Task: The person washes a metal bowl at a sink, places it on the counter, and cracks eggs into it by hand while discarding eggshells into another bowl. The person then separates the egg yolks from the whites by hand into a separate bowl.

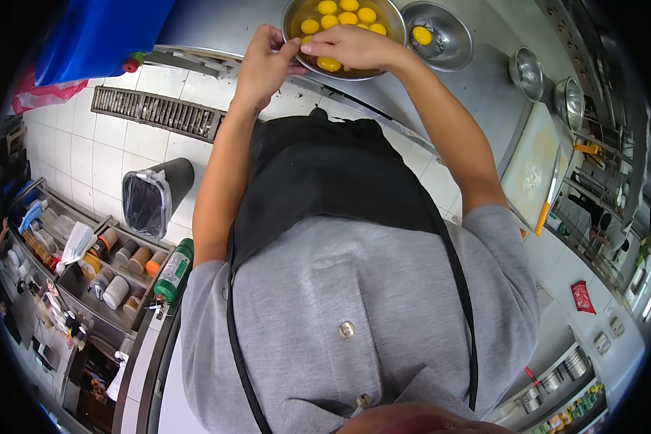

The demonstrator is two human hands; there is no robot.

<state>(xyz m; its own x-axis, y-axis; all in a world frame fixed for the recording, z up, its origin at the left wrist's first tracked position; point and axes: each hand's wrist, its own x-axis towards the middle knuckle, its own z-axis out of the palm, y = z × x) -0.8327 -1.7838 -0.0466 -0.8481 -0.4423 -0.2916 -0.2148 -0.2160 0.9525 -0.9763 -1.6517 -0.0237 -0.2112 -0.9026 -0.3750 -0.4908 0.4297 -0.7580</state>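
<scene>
A steel bowl [392, 18] of raw egg yolks [348, 18] in clear egg white stands at the front edge of the steel counter. My left hand [262, 64] is at its left rim, fingers curled and thumb pointing inward. My right hand [351, 47] reaches across the bowl, its fingers and thumb pressed together close to my left thumb. Whatever lies between the fingertips is too small or hidden to make out. Beside it, a second steel bowl [452, 47] holds a single yolk [422, 35].
Two small steel bowls [526, 74] [570, 103] stand to the right, near a white cutting board [532, 163] and a knife with an orange handle [542, 218]. At left are a blue container [98, 40], a lined bin [155, 195] and a floor drain grate [155, 112].
</scene>
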